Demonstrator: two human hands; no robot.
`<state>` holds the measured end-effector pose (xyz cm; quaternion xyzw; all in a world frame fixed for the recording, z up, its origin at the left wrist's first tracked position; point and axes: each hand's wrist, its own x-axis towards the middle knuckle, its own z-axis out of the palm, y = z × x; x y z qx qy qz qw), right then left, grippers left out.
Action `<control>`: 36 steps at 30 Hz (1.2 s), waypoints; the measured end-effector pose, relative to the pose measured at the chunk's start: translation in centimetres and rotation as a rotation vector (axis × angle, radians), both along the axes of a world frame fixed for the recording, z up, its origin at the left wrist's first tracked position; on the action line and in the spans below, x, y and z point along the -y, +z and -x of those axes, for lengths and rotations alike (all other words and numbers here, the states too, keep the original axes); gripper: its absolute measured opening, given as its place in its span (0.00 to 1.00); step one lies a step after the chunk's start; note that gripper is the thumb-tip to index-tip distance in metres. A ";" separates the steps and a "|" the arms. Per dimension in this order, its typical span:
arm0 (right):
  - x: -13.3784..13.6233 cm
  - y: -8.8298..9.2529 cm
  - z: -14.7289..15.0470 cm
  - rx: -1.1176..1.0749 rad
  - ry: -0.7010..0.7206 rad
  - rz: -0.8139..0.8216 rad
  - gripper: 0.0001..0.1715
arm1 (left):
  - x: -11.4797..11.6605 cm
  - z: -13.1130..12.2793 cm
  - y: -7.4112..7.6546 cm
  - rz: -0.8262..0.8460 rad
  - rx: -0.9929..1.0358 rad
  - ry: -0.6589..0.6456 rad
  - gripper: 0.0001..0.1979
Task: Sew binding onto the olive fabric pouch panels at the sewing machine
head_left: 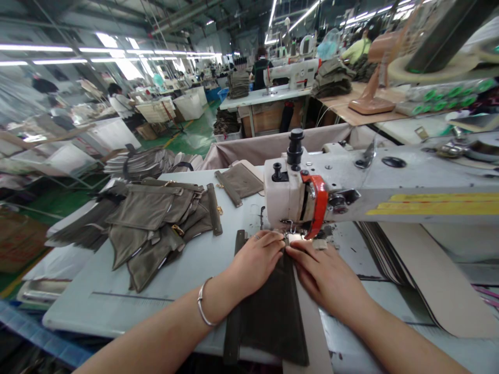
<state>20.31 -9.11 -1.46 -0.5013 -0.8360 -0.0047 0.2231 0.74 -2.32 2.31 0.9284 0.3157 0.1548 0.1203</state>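
Observation:
A dark olive fabric piece (268, 317) lies on the table (117, 306) and runs up under the needle of a white sewing machine (296, 192) with a red guard. My left hand (257, 259), a bracelet on its wrist, lies flat on the fabric's left side, fingers stretched toward the presser foot. On the right side my right hand (323, 275) presses flat too, fingertips right by the needle. The two hands almost touch at the fingertips.
A heap of olive fabric pieces (156, 223) lies at the left of the table, and one more piece (239, 182) behind it. Beige strips (429, 275) hang at the right. Other workers and sewing stations fill the hall behind.

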 end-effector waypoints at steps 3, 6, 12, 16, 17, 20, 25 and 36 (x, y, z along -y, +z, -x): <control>-0.1 -0.1 0.0 0.012 -0.010 0.009 0.22 | 0.1 0.2 -0.2 0.026 0.013 0.000 0.12; -0.2 -0.2 -0.1 0.021 -0.017 0.016 0.22 | -0.2 0.2 -0.3 0.037 0.009 0.016 0.11; 0.0 0.0 0.0 -0.010 -0.014 0.004 0.18 | 0.0 0.2 -0.8 0.037 0.027 -0.009 0.12; 0.1 0.5 0.2 0.006 -0.040 0.010 0.18 | 0.0 0.0 -0.8 0.024 0.019 0.004 0.12; 0.3 0.7 0.3 0.014 -0.045 0.019 0.19 | 0.2 0.1 -0.5 0.024 0.003 0.006 0.12; 2.2 1.0 0.5 0.016 -0.049 0.053 0.20 | 2.0 1.2 0.6 0.043 -0.069 -0.042 0.17; 7.4 0.5 0.8 -0.086 0.021 -0.049 0.20 | 8.0 4.2 0.6 0.053 -0.088 -0.303 0.27; 7.9 0.9 0.8 -0.126 0.032 -0.078 0.21 | 9.5 3.9 0.3 0.018 -0.015 -0.266 0.12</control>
